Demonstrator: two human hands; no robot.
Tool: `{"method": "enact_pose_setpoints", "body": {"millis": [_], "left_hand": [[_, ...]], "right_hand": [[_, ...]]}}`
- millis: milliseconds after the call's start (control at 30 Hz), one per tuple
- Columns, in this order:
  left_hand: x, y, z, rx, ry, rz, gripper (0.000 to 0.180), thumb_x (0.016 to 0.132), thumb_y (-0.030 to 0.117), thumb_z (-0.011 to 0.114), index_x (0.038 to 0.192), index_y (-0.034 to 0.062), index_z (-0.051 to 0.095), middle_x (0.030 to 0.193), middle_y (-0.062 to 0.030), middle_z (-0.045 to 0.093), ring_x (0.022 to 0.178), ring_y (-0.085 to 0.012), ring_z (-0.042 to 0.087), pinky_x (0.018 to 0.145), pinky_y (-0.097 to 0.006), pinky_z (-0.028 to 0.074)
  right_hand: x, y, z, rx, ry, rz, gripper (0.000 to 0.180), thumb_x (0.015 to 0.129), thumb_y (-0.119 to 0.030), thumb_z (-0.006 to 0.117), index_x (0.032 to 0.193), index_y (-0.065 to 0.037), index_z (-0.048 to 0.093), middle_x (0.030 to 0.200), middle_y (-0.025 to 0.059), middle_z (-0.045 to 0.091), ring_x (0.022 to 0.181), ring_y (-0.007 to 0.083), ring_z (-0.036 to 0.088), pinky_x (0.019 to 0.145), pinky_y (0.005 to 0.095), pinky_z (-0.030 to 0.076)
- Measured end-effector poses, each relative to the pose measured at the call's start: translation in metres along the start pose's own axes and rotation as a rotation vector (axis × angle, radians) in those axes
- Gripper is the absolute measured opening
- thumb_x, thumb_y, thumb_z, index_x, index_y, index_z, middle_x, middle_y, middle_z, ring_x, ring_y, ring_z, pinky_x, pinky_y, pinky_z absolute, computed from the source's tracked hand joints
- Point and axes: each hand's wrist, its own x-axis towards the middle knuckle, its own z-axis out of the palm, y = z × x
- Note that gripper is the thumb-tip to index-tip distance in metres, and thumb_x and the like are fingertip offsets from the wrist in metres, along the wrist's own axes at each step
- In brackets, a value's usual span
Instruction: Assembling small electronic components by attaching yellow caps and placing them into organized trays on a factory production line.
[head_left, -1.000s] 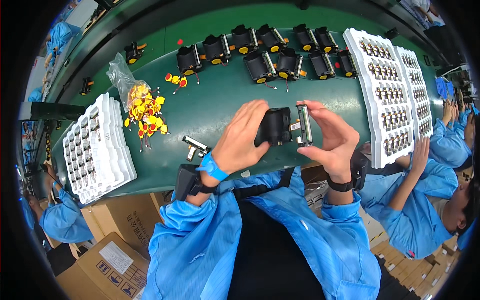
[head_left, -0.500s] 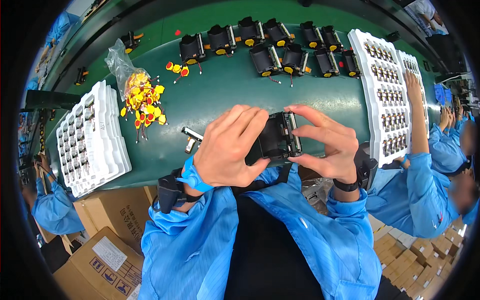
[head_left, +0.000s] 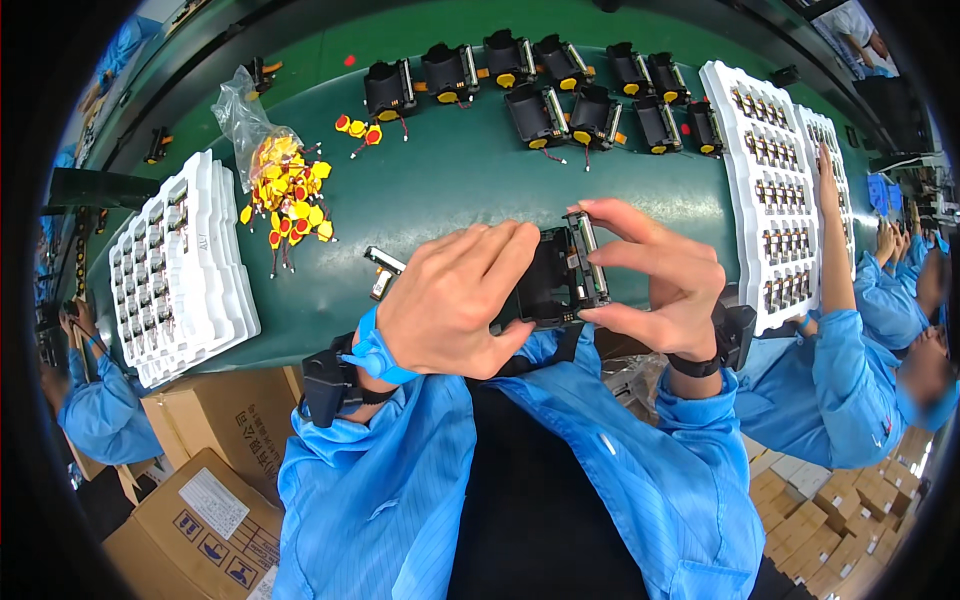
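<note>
Meeting the black case (head_left: pixel 545 280) in the frame's middle, the thin strip (head_left: pixel 588 276) is no longer standing apart, so they are seemingly lining up. Your half-curled left hand (head_left: pixel 452 295) is gripping the case; your half-open right hand (head_left: pixel 662 285) is pinching the strip's ends.

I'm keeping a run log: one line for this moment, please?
left hand: holds black housing | right hand: pinches slim strip at housing's right edge | green table: yellow parts, white trays
</note>
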Motion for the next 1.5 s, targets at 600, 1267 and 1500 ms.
{"method": "enact_pose_setpoints", "body": {"millis": [600, 1267, 1500], "left_hand": [[-0.004, -0.013, -0.001, -0.259, 0.059, -0.088, 0.076, 0.054, 0.021, 0.089, 0.119, -0.0086, 0.062, 0.097, -0.0227, 0.071, 0.082, -0.0335, 0.073, 0.073, -0.037, 0.058], [-0.005, -0.007, 0.004, -0.326, 0.020, -0.185, 0.078, 0.051, 0.019, 0.091, 0.119, -0.0072, 0.064, 0.094, -0.0202, 0.073, 0.077, -0.0295, 0.073, 0.074, -0.036, 0.059], [-0.005, -0.006, 0.001, -0.379, 0.039, -0.150, 0.073, 0.053, 0.021, 0.089, 0.117, -0.0048, 0.063, 0.088, -0.0183, 0.070, 0.075, -0.0320, 0.070, 0.070, -0.038, 0.057]], "right_hand": [[-0.005, 0.014, -0.003, 0.095, -0.154, 0.056, 0.039, 0.065, -0.013, 0.090, 0.098, 0.001, 0.075, 0.125, 0.0257, 0.065, 0.112, 0.0385, 0.067, 0.096, 0.0397, 0.053], [0.017, -0.011, -0.016, -0.240, -0.417, -0.012, 0.045, 0.059, -0.016, 0.089, 0.098, -0.001, 0.073, 0.115, 0.0220, 0.064, 0.098, 0.0406, 0.064, 0.080, 0.0447, 0.053], [0.022, -0.013, -0.020, -0.171, -0.496, -0.095, 0.045, 0.062, -0.018, 0.088, 0.100, 0.000, 0.071, 0.116, 0.0241, 0.061, 0.100, 0.0417, 0.062, 0.081, 0.0462, 0.052]]}}
